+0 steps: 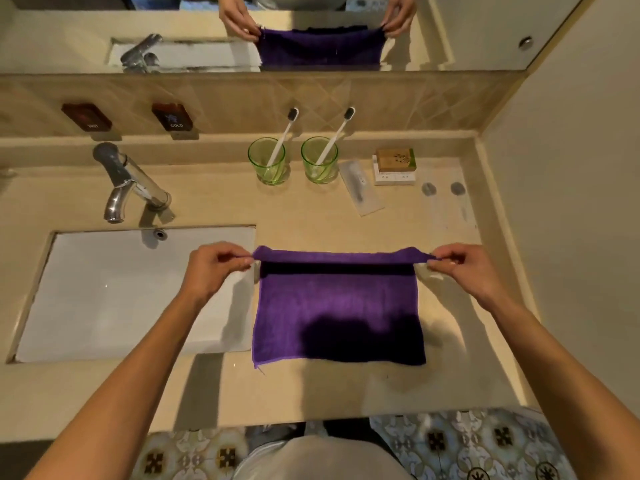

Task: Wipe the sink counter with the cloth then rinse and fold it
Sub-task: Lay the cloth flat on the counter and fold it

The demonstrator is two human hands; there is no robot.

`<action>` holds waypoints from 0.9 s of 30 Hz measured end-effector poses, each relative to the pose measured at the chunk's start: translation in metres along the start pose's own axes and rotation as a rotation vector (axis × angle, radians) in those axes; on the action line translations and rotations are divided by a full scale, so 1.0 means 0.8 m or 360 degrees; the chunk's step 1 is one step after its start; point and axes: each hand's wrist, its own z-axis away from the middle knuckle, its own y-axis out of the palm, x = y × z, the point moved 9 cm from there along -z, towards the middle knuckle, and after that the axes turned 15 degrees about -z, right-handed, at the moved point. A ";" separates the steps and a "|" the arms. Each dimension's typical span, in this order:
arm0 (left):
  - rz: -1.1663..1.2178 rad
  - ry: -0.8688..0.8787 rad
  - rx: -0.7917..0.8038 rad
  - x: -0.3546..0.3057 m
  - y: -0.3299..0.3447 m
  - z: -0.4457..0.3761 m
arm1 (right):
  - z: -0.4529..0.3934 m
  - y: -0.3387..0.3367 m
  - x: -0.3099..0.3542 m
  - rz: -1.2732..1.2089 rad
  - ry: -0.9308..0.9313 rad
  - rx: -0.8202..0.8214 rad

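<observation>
Your left hand (216,263) and right hand (457,263) each pinch a far corner of the purple cloth (337,306), lifting that edge while the near half lies flat on the sink counter (311,393), just right of the basin (121,289). You are likely at the folding stage. Soft and limp, probably damp and a little heavier for it, the cloth will sag between your pinches; keep hold at the corners and lay the raised edge onto the near edge
</observation>
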 end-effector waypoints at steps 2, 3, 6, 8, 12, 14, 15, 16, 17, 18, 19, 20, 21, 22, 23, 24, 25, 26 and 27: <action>-0.0037 0.0002 0.0042 0.011 0.012 0.028 | 0.024 0.000 -0.018 0.0015 0.0039 0.0044; -0.0050 0.0007 0.0058 0.017 0.017 0.041 | 0.035 0.001 -0.027 0.0009 0.0055 0.0064; -0.0052 -0.0072 0.0036 0.045 0.034 0.075 | 0.067 0.005 -0.050 0.0040 0.0070 0.0092; 0.0011 -0.0214 -0.0030 0.066 0.045 0.098 | 0.086 0.005 -0.071 -0.0007 0.0125 0.0014; 0.0198 -0.0458 -0.0168 0.093 0.065 0.135 | 0.115 0.012 -0.098 0.0051 0.0135 -0.0121; 0.0200 -0.0544 -0.0209 0.101 0.075 0.148 | 0.125 0.015 -0.111 0.0034 0.0175 -0.0174; 0.0200 -0.0588 -0.0229 0.106 0.081 0.153 | 0.128 0.016 -0.118 0.0014 0.0215 -0.0199; 0.0220 -0.0634 -0.0240 0.111 0.086 0.158 | 0.130 0.017 -0.125 -0.0001 0.0246 -0.0221; 0.0262 -0.0680 -0.0243 0.117 0.091 0.163 | 0.133 0.017 -0.134 -0.0002 0.0282 -0.0248; 0.0316 -0.0719 -0.0238 0.122 0.096 0.167 | 0.135 0.017 -0.141 -0.0001 0.0305 -0.0263; 0.0366 -0.0747 -0.0231 0.126 0.100 0.171 | 0.138 0.018 -0.147 -0.0001 0.0315 -0.0267; 0.0391 -0.0756 -0.0224 0.130 0.102 0.175 | 0.140 0.019 -0.152 0.0002 0.0307 -0.0260; 0.0385 -0.0750 -0.0215 0.132 0.104 0.178 | 0.141 0.020 -0.155 0.0007 0.0294 -0.0256; 0.0350 -0.0734 -0.0200 0.134 0.106 0.181 | 0.142 0.019 -0.157 0.0017 0.0272 -0.0247; 0.0293 -0.0715 -0.0183 0.136 0.108 0.184 | 0.142 0.018 -0.162 0.0029 0.0255 -0.0246; 0.0225 -0.0693 -0.0172 0.139 0.110 0.188 | 0.142 0.018 -0.166 0.0045 0.0243 -0.0234; 0.0160 -0.0671 -0.0173 0.141 0.111 0.191 | 0.144 0.019 -0.170 0.0064 0.0233 -0.0229; 0.0100 -0.0649 -0.0187 0.142 0.111 0.194 | 0.145 0.020 -0.174 0.0096 0.0221 -0.0219; 0.0036 -0.0629 -0.0201 0.143 0.111 0.195 | 0.145 0.023 -0.179 0.0150 0.0204 -0.0199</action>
